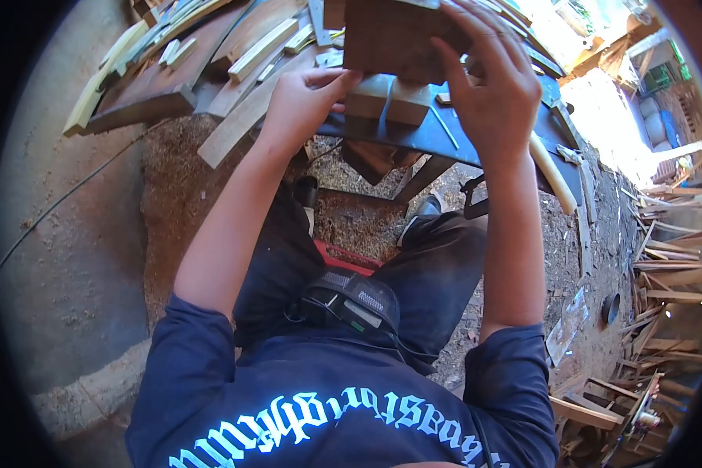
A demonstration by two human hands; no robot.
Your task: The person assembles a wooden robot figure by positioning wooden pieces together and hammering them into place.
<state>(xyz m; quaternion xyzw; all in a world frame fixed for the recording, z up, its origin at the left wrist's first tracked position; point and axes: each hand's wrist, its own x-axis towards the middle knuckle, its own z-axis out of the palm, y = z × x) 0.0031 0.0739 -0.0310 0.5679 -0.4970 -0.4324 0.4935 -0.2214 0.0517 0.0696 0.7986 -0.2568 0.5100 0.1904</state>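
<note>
A dark brown wooden block with a flat face stands at the top of the view, above the blue-topped bench. My right hand grips its right side, thumb on the near face and fingers over the upper edge. At the block's lower left corner, my left hand is closed, thumb and fingertips pinched against it; part of the fingers is hidden. Beneath it lies a lighter wooden piece on the blue bench top. A thin pale stick rests just right of that piece.
Wooden boards and strips lie piled at the upper left, one plank jutting toward me. A curved pale wooden piece hangs at the bench's right edge. Scrap wood is heaped at right. Shavings cover the floor.
</note>
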